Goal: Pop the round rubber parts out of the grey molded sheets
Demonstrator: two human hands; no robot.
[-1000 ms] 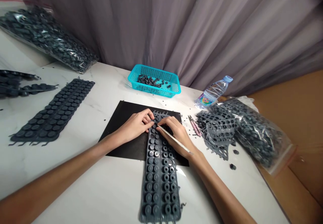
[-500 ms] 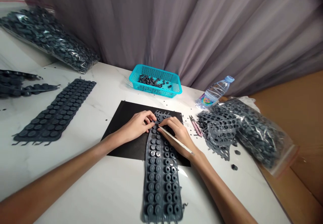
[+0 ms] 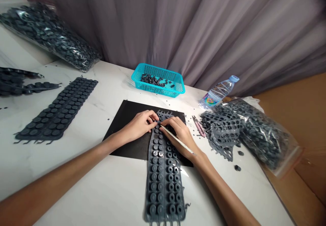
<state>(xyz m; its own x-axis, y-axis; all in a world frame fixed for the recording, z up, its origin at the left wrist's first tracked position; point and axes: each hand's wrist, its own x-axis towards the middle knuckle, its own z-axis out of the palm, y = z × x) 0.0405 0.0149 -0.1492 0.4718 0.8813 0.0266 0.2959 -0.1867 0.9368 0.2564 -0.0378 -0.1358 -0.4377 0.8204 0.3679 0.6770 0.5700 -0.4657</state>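
Note:
A long dark grey rubber sheet (image 3: 164,178) studded with rows of small round parts lies across a black mat (image 3: 127,131) on the white table. My left hand (image 3: 139,125) rests curled on the sheet's far end, fingertips pinched at a part near the top row. My right hand (image 3: 178,134) is closed round a thin pale stick tool (image 3: 177,139), whose tip touches the sheet beside my left fingertips. Both hands meet at the sheet's upper end.
A turquoise basket (image 3: 158,88) with loose dark parts stands behind the mat. A water bottle (image 3: 219,91), pink snips (image 3: 198,125), emptied perforated sheets (image 3: 219,131) and a bagged pile (image 3: 262,134) lie right. Another full sheet (image 3: 57,110) and a bag (image 3: 48,37) lie left.
The view has shifted slightly. Both hands stay at the sheet's top end, with the fingertips working a little closer together.

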